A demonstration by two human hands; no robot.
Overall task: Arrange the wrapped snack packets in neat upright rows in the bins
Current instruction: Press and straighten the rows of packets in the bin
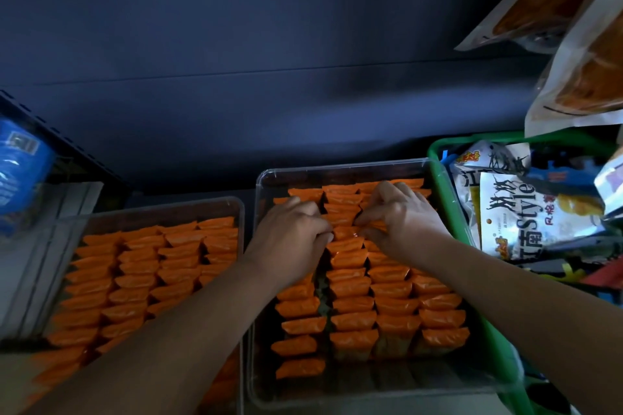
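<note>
Two clear plastic bins hold upright rows of orange wrapped snack packets. The left bin (237, 209) is filled with packets (141, 266) in tidy rows. In the middle bin (266, 178) stand several rows of packets (391, 290). Both hands reach into the far part of this bin. My left hand (293, 232) has curled fingers on the packets of the second row. My right hand (401, 216) pinches a packet (347, 232) in the same row with fingertips. The two hands nearly touch over that packet.
A green basket (441, 172) at the right holds mixed snack bags, one white with "Style" print (512, 212). Large pale bags (573, 54) hang at the upper right. A blue package (20, 165) lies at the far left. A dark wall rises behind the bins.
</note>
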